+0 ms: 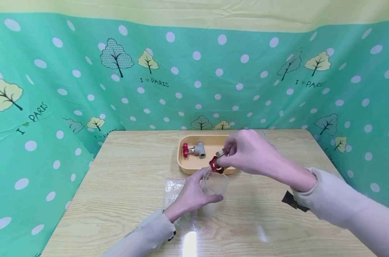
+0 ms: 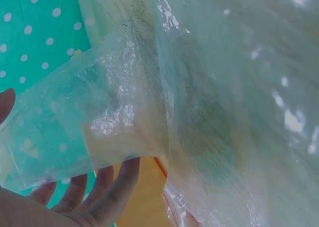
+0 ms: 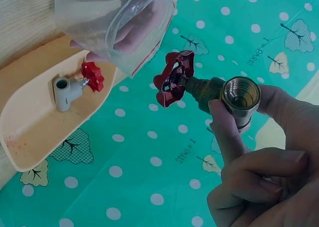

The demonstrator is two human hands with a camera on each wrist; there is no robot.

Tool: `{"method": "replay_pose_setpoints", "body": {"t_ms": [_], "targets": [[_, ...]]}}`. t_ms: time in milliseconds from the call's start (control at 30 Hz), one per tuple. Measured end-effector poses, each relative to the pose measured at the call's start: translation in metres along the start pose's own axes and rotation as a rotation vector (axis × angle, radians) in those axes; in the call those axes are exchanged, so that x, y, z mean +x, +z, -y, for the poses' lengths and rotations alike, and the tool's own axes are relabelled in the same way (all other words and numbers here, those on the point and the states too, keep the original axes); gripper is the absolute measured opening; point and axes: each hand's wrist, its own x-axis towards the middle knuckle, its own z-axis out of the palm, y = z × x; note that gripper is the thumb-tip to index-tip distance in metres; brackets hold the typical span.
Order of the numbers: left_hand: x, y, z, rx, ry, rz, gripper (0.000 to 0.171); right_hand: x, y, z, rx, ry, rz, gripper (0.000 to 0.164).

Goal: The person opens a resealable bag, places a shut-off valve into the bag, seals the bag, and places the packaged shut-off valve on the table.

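Observation:
My right hand (image 1: 252, 151) pinches a brass valve (image 3: 212, 93) between thumb and fingers. Its red handwheel (image 1: 213, 164) points down over the mouth of a clear plastic bag (image 1: 216, 185). Around that bag my left hand (image 1: 192, 194) is curled, thumb on the near side, and the bag's mouth gapes upward. In the right wrist view the handwheel is apart from the bag's rim. Behind the hands, a grey tee-shaped valve (image 1: 199, 150) with a red handwheel lies in a light orange tray (image 1: 180, 161).
Another clear plastic bag (image 1: 173, 187) lies flat on the wooden table (image 1: 123, 200), left of the held bag and partly under my left arm. Behind my right hand, a bit of clear plastic (image 1: 268, 137) shows. A green dotted curtain (image 1: 188, 71) hangs around the table's back and sides.

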Motion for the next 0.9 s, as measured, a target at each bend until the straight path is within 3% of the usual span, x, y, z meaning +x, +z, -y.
{"method": "replay_pose_setpoints", "body": {"t_ms": [300,900], "targets": [[0.002,0.001,0.000,0.018,-0.017,0.008,0.079,0.001,0.008,-0.002,0.039,0.002,0.039,0.014],[0.002,0.002,0.001,0.028,-0.009,-0.001,0.082,0.005,0.032,-0.008,0.053,0.006,0.088,0.020]]}}
